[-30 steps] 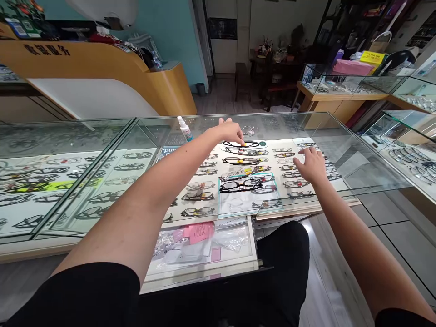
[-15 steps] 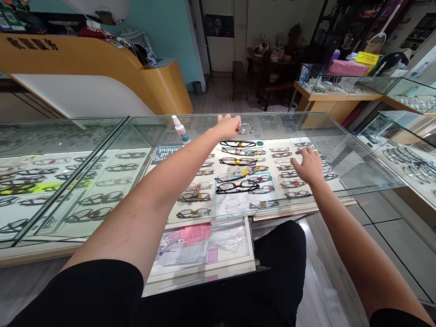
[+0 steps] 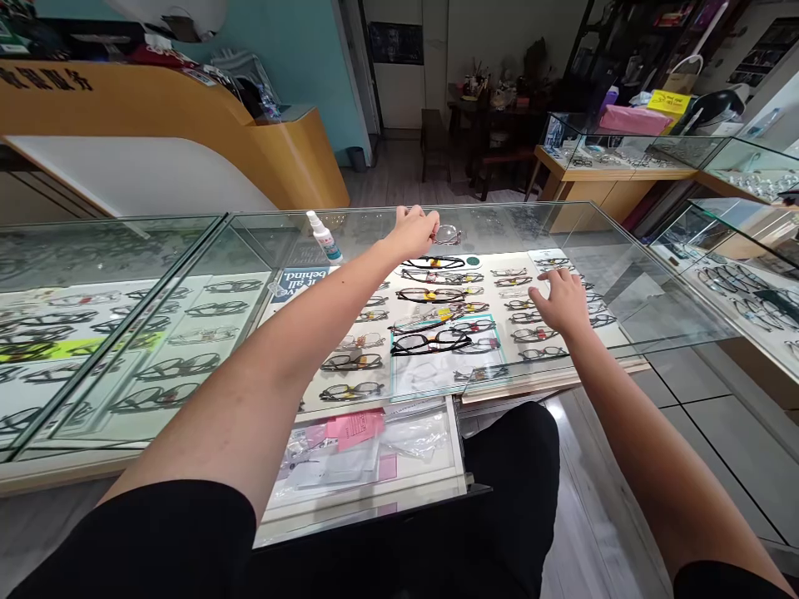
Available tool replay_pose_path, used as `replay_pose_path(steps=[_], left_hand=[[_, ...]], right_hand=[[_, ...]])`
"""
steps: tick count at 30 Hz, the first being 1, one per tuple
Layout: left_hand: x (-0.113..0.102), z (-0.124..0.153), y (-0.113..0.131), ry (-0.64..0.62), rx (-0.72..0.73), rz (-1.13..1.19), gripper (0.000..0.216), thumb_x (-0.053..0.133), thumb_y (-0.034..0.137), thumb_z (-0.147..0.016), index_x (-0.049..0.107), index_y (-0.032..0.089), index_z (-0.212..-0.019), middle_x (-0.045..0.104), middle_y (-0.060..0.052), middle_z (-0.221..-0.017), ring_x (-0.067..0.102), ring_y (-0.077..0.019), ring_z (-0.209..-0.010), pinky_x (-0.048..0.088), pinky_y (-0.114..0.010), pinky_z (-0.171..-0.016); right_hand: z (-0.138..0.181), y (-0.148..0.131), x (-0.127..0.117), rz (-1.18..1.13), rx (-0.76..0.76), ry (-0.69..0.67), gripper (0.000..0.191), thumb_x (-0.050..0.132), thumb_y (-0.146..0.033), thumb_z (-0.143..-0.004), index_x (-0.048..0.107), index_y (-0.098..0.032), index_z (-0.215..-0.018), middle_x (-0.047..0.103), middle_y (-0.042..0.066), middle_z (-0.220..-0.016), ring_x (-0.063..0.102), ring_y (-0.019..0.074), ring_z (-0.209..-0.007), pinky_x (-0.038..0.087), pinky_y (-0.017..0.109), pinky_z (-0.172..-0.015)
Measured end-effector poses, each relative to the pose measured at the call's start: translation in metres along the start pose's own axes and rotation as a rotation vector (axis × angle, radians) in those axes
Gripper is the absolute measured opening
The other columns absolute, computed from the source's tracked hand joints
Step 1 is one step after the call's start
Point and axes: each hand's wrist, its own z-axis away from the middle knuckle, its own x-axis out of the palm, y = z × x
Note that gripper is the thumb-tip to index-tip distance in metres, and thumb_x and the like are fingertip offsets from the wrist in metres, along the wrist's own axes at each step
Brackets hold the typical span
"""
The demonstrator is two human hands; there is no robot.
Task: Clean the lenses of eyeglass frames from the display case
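My left hand (image 3: 413, 231) is stretched out towards the far edge of the glass tabletop (image 3: 518, 231), fingers curled down, with the thin-rimmed glasses (image 3: 449, 235) right at their tips. The back of the hand hides the fingertips, so I can't tell whether they pinch the frame or only touch its end. My right hand (image 3: 565, 301) is loosely spread, thumb out, above the right-hand rows of frames; I can't tell if it meets the glass.

The relation that counts: those glasses lie just off my left hand at about 3 o'clock, and at about 10 o'clock from my right, well apart from it. Their long axis runs roughly 9 to 3, across my reach, with the left end at my left fingers, so the left hand is clearly nearer.

Farther out, a white spray bottle (image 3: 324, 239) sits at 9 o'clock from my left hand. Thick black glasses (image 3: 430, 343) lie at 6 o'clock, nearer my body. Below them an open drawer (image 3: 424, 482) holds a pink packet (image 3: 355, 428) and clear bags (image 3: 415, 438). Beyond the tabletop, a bin (image 3: 357, 159) stands at 11 o'clock.
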Motion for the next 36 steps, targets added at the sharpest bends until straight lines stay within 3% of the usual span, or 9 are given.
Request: replay_pose_path(steps=[9,13,19,27,30,32,36], left_hand=[[-0.002,-0.001,-0.003,-0.092,-0.024,-0.03,0.029,0.058,0.012,-0.083,0.056,0.024,-0.11,0.077,-0.008,-0.095,0.068,-0.0335,-0.098,0.032,-0.054,-0.114],[-0.003,-0.003,-0.002,-0.14,-0.02,-0.048,0.033,0.06,0.012,-0.08,0.055,0.025,-0.11,0.079,-0.008,-0.095,0.069,-0.0335,-0.098,0.034,-0.053,-0.113],[-0.005,-0.008,0.0,-0.223,0.011,-0.125,0.027,0.059,0.017,-0.091,0.055,0.024,-0.117,0.083,-0.01,-0.105,0.072,-0.0312,-0.098,0.041,-0.045,-0.108],[-0.018,0.004,0.011,-0.239,-0.035,-0.182,0.021,0.062,0.025,-0.097,0.062,0.022,-0.118,0.082,-0.012,-0.101,0.072,-0.0345,-0.105,0.044,-0.042,-0.1],[-0.04,0.026,0.025,-0.188,-0.011,-0.193,0.023,0.061,0.03,-0.1,0.064,0.021,-0.122,0.081,-0.014,-0.107,0.072,-0.0361,-0.11,0.043,-0.043,-0.103],[-0.06,0.053,0.037,-0.076,0.061,-0.181,0.023,0.055,0.032,-0.105,0.066,0.02,-0.121,0.079,-0.016,-0.11,0.072,-0.0373,-0.113,0.043,-0.046,-0.106],[-0.09,0.141,0.049,0.06,0.111,-0.163,0.035,0.038,0.037,-0.114,0.068,0.021,-0.115,0.078,-0.016,-0.108,0.072,-0.0355,-0.105,0.044,-0.051,-0.106]], right_hand=[[0.0,-0.001,0.001,-0.004,-0.004,0.012,0.046,0.053,-0.049,-0.103,0.074,-0.019,-0.132,0.069,0.022,-0.139,0.058,0.047,-0.132,0.049,0.061,-0.11],[0.0,-0.001,0.001,-0.011,-0.003,0.019,0.045,0.054,-0.049,-0.102,0.074,-0.02,-0.13,0.069,0.023,-0.137,0.057,0.047,-0.131,0.049,0.061,-0.109],[0.001,-0.001,0.001,-0.013,-0.004,0.019,0.047,0.054,-0.05,-0.102,0.074,-0.02,-0.131,0.069,0.023,-0.138,0.057,0.0469,-0.131,0.049,0.061,-0.109],[0.0,0.001,0.002,-0.006,-0.001,0.018,0.047,0.052,-0.05,-0.103,0.074,-0.02,-0.131,0.069,0.022,-0.139,0.058,0.0465,-0.13,0.048,0.061,-0.11],[-0.001,0.006,0.005,-0.005,-0.015,0.022,0.049,0.052,-0.051,-0.102,0.075,-0.019,-0.13,0.07,0.022,-0.137,0.058,0.0467,-0.128,0.049,0.061,-0.11],[-0.003,0.009,0.007,-0.011,-0.023,0.03,0.05,0.052,-0.051,-0.101,0.076,-0.019,-0.13,0.07,0.022,-0.136,0.058,0.047,-0.128,0.049,0.062,-0.111],[-0.006,0.014,0.01,-0.009,-0.016,0.018,0.053,0.052,-0.052,-0.1,0.076,-0.018,-0.131,0.07,0.023,-0.139,0.059,0.0481,-0.131,0.048,0.063,-0.113]])
